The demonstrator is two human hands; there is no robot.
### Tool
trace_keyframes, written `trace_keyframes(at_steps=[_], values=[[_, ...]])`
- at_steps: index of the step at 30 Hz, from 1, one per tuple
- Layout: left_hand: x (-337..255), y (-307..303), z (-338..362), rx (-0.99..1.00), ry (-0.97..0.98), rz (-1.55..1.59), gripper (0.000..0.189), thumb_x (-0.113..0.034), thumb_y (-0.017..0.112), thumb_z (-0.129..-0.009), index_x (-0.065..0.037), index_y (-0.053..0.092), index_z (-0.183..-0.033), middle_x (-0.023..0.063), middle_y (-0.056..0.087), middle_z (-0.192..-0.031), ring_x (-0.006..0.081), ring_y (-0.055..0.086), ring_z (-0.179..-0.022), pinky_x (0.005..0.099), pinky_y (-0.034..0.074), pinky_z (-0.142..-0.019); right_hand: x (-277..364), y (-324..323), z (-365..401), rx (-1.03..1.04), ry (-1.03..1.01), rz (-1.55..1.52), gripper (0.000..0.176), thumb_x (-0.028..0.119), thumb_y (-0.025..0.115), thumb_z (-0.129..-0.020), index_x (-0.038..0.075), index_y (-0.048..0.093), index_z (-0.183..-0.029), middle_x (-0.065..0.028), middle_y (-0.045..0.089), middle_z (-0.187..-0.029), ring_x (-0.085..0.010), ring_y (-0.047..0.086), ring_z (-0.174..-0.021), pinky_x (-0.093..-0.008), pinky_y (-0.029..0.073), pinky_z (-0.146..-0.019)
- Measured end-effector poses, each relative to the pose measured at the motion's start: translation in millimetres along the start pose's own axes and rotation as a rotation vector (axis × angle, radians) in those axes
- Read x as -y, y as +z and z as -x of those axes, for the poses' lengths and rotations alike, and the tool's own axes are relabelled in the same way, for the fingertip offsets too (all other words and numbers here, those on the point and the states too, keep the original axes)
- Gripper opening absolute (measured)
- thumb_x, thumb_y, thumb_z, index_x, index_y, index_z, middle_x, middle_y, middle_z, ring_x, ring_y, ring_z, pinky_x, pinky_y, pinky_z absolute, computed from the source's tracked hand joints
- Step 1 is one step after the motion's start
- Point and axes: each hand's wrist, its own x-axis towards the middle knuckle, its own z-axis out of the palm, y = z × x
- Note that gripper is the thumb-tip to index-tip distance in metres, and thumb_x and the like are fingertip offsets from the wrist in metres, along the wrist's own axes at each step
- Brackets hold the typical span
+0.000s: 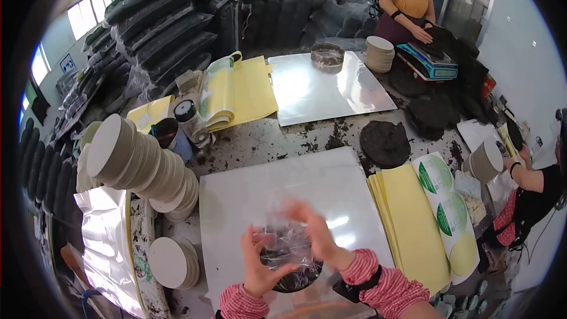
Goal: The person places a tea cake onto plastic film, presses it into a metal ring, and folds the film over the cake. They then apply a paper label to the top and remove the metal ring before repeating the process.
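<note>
A dark round cake (298, 276) lies under crumpled clear plastic film (289, 247) at the near edge of a shiny metal sheet (248, 195). My left hand (260, 263) is at its left side, fingers raised and apart, the thumb stretched along the front of the film. On the other side is my right hand (319, 233), above and beside the film. Motion smears its fingertips, so whether they pinch any film cannot be told. Both wrists have red checked cuffs.
Stacks of pale discs (171, 263) stand at left. Yellow sheets (407, 218) lie at right, near a dark cake (385, 143). A second metal sheet (331, 97) carries a ring (327, 58). Two people work at the far right and right; dark crumbs litter the table.
</note>
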Motion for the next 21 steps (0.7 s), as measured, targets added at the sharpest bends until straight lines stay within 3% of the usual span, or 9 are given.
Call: trace_keyframes(at_steps=[1,4,5,7,9,13,15,17,21], values=[[3,-7,-6,0.003,0.008,-0.003,0.055,-0.021,0.086,-0.071,-0.001,0.059,-0.114,0.0159,0.053,-0.115,0.0285,0.057,-0.103,0.0425,0.05,-0.09,6,5,4,0.433,-0.202,0.251,0.056,0.044,0.033,-0.105,-0.001,0.066,-0.114,-0.0173,0.07,-0.105,-0.0257,0.068,-0.102,-0.0363,0.052,-0.086],[20,-32,-9,0.408,0.254,-0.235,0.033,-0.027,0.077,-0.076,-0.004,0.064,-0.097,0.0115,0.059,-0.097,0.0307,0.055,-0.103,0.0459,0.044,-0.096,-13,-8,31,0.467,0.217,0.053,0.059,0.047,0.034,-0.105,-0.001,0.068,-0.107,-0.0136,0.071,-0.086,-0.0232,0.07,-0.088,-0.0325,0.053,-0.081],[22,-27,-5,0.394,0.237,-0.226,0.033,-0.027,0.077,-0.076,-0.004,0.064,-0.097,0.0115,0.059,-0.097,0.0307,0.055,-0.103,0.0459,0.044,-0.096,-19,-3,31,0.1,0.348,-0.262,0.053,0.043,0.04,-0.104,-0.001,0.068,-0.099,-0.0104,0.068,-0.072,-0.0215,0.068,-0.076,-0.0295,0.052,-0.079],[20,-9,6,0.416,0.321,-0.887,0.02,-0.018,0.071,-0.077,-0.004,0.065,-0.091,0.0094,0.061,-0.091,0.0317,0.055,-0.101,0.0454,0.045,-0.092,3,12,28,-0.209,0.361,-0.043,0.02,0.017,0.054,-0.097,0.002,0.064,-0.09,-0.0133,0.068,-0.081,-0.0195,0.066,-0.071,-0.0312,0.051,-0.067],[21,-3,6,0.379,0.351,-0.96,0.015,-0.008,0.067,-0.072,-0.004,0.063,-0.086,0.0077,0.062,-0.093,0.0334,0.056,-0.098,0.0449,0.046,-0.089,4,20,47,0.142,0.111,0.43,0.01,0.015,0.062,-0.092,0.004,0.065,-0.091,-0.0122,0.065,-0.083,-0.0252,0.064,-0.074,-0.0332,0.051,-0.068],[-5,-14,5,0.409,0.235,-0.688,0.04,-0.021,0.07,-0.077,-0.001,0.062,-0.111,0.0154,0.058,-0.118,0.0362,0.05,-0.118,0.0518,0.039,-0.102,23,2,45,0.295,-0.12,0.945,0.016,0.015,0.075,-0.078,0.007,0.064,-0.086,-0.0089,0.059,-0.086,-0.0309,0.059,-0.08,-0.0398,0.05,-0.066],[-12,-12,6,0.421,0.221,-0.502,0.052,-0.027,0.07,-0.08,0.001,0.059,-0.122,0.0186,0.054,-0.129,0.0374,0.047,-0.126,0.0551,0.034,-0.108,20,-5,43,0.367,0.003,0.957,0.015,0.016,0.072,-0.079,0.008,0.063,-0.088,-0.0095,0.058,-0.084,-0.0316,0.06,-0.08,-0.0439,0.05,-0.066],[-2,-4,14,0.644,0.294,-1.008,0.065,-0.04,0.063,-0.087,0.003,0.052,-0.135,0.0206,0.048,-0.141,0.0363,0.042,-0.135,0.0589,0.023,-0.115,11,-1,43,0.519,0.198,1.006,0.01,0.017,0.066,-0.084,0.008,0.063,-0.089,-0.0118,0.06,-0.085,-0.0321,0.063,-0.082,-0.0433,0.051,-0.067],[5,-5,15,0.678,0.338,-1.052,0.067,-0.042,0.062,-0.087,0.001,0.051,-0.137,0.0208,0.047,-0.144,0.0383,0.038,-0.138,0.0587,0.021,-0.117,31,2,42,0.614,0.059,1.023,0.014,0.017,0.061,-0.087,0.003,0.063,-0.084,-0.0168,0.061,-0.085,-0.0334,0.065,-0.083,-0.0412,0.053,-0.069]])
